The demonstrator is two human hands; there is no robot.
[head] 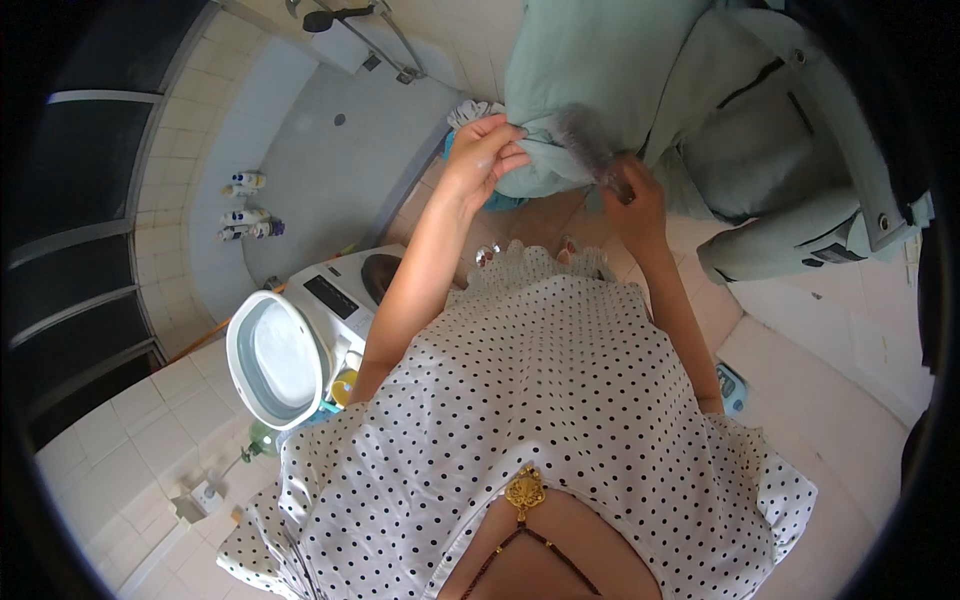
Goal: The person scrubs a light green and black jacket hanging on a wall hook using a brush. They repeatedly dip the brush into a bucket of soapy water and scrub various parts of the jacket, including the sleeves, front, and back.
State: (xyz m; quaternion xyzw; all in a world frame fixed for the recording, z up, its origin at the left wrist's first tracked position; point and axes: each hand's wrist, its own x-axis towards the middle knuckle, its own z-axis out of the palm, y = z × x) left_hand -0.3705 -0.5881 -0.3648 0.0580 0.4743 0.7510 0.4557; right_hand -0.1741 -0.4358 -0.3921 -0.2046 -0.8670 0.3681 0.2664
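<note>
A pale green garment [600, 52] with metal snaps hangs before me, its sleeve [787, 232] spread to the right. My left hand [480, 154] pinches a fold of its cloth between thumb and fingers. In my right hand [637, 206] is a dark brush [589, 142], gripped by its handle. The brush head lies against or just over the cloth, right of my left hand; motion blurs its bristles, so contact is hard to tell. Beneath the garment, a teal item [504, 201] shows only in part.
At left, a white-and-grey plastic basin [234, 352] stands by a front-loading washing machine [307, 281], with a yellow cup [343, 388] beside it. Several bottles [246, 216] line the ledge of the grey-floored shower area [330, 165]. A blue object [731, 390] is low on the right.
</note>
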